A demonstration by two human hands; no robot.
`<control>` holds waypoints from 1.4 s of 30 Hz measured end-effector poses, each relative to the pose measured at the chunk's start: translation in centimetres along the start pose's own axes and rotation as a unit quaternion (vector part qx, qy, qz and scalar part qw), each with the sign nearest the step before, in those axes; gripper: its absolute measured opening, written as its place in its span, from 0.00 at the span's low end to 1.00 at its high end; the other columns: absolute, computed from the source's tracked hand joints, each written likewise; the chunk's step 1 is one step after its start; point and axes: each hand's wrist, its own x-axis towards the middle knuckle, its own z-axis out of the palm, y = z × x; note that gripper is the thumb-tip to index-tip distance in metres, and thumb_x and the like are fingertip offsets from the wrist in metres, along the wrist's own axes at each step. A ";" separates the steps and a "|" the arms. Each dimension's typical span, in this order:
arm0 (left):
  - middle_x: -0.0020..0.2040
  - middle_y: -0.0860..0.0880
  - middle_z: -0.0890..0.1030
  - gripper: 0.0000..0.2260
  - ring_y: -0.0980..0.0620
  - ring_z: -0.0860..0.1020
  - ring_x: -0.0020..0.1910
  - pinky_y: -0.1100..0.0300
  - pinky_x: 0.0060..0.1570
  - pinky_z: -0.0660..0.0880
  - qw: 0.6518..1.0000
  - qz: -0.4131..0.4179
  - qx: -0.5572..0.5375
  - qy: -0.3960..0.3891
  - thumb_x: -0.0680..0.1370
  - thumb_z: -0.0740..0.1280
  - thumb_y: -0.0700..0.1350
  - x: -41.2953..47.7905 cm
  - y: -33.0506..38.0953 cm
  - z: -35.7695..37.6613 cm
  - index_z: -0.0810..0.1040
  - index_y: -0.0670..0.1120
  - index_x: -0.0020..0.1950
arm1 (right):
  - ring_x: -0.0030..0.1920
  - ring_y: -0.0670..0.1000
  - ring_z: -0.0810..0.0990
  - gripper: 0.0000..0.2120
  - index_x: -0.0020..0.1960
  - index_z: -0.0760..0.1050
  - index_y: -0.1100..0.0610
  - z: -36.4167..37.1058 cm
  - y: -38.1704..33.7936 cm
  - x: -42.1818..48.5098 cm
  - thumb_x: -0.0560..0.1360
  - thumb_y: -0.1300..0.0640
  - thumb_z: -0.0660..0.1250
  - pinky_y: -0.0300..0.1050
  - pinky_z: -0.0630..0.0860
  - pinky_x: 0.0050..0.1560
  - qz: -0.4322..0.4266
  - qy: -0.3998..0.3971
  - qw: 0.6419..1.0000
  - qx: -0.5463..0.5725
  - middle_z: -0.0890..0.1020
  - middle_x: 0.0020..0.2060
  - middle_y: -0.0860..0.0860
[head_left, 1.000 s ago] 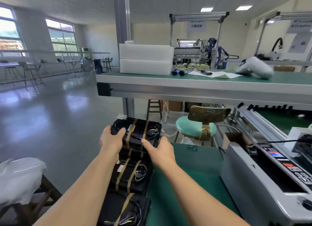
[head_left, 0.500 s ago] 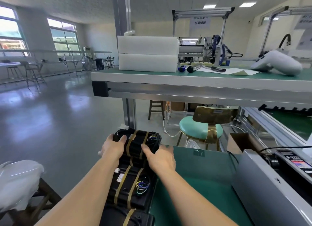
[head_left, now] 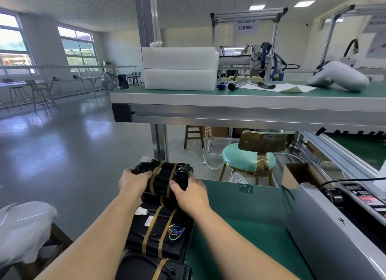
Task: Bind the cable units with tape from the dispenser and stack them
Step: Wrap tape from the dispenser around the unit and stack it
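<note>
Both still clasping taped unit, left grip, right grip

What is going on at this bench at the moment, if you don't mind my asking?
A person grips a black, tape-bound top cable unit with both hands, the left hand on its left end and the right hand on its right side. It appears to sit on another unit at the far left corner of the green bench. More taped units lie nearer along the left edge. The grey machine on the right, probably the tape dispenser, is untouched.
</note>
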 end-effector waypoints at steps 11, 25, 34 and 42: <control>0.47 0.46 0.76 0.21 0.46 0.76 0.46 0.49 0.50 0.77 0.995 -0.002 0.091 -0.046 0.71 0.69 0.51 -2.0 -1.6 -1.7 0.66 0.47 0.59 | 0.75 0.54 0.60 0.30 0.77 0.60 0.51 0.8 1.5 -4.9 0.79 0.46 0.63 0.52 0.64 0.73 0.004 0.055 0.995 0.081 0.68 0.72 0.53; 0.71 0.40 0.68 0.31 0.38 0.69 0.67 0.43 0.65 0.69 0.987 0.016 0.160 -0.003 0.77 0.61 0.59 -3.5 -2.3 -1.0 0.61 0.43 0.75 | 0.70 0.51 0.69 0.38 0.78 0.54 0.47 -0.6 3.3 -6.7 0.74 0.42 0.68 0.46 0.67 0.69 0.003 0.017 0.993 0.113 0.68 0.72 0.49; 0.70 0.39 0.67 0.24 0.39 0.63 0.70 0.44 0.71 0.58 0.955 0.156 0.239 0.082 0.78 0.64 0.52 -10.4 -0.6 1.9 0.66 0.44 0.71 | 0.76 0.52 0.61 0.38 0.80 0.50 0.53 -3.9 7.6 -9.0 0.78 0.43 0.65 0.48 0.61 0.73 0.051 0.038 0.993 0.098 0.59 0.78 0.51; 0.70 0.45 0.67 0.26 0.45 0.62 0.72 0.49 0.74 0.54 0.897 0.308 0.315 0.015 0.78 0.63 0.52 -20.9 -3.4 5.4 0.62 0.46 0.74 | 0.68 0.51 0.72 0.30 0.78 0.58 0.58 -7.1 12.4 -13.3 0.79 0.54 0.65 0.46 0.68 0.69 0.082 0.079 0.992 0.062 0.70 0.71 0.54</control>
